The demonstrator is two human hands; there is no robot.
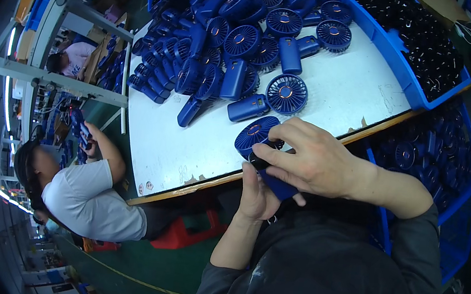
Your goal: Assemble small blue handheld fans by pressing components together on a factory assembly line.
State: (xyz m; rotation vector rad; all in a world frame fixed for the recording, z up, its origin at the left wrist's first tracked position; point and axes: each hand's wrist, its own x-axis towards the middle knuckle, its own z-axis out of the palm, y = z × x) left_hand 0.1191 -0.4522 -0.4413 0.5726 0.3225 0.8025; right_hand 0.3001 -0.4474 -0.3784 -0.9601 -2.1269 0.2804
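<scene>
1. A workshop with green flooring holds a pale surface (334, 94) whose near edge is bare wood.
2. A blue handheld fan (259, 144) sits above that near edge, gripped by both hands; its round grille faces up and its handle points back toward the person.
3. The right hand (315, 159) lies over the fan from the right, fingers curled closed across the joint between grille and handle.
4. The left hand (258, 193) comes up from below the surface edge and clasps the handle, thumb pressed against it.
5. A heap of matching blue fans (230, 36) covers the far part of the surface, the closest ones just beyond the held fan.
6. A blue bin (425, 64) of dark parts rests on the surface's far right corner.
7. Blue crates (451, 189) stand below the surface on the right.
8. A co-worker in a white shirt (87, 200) sits at the surface's left side, hands on a blue object.
</scene>
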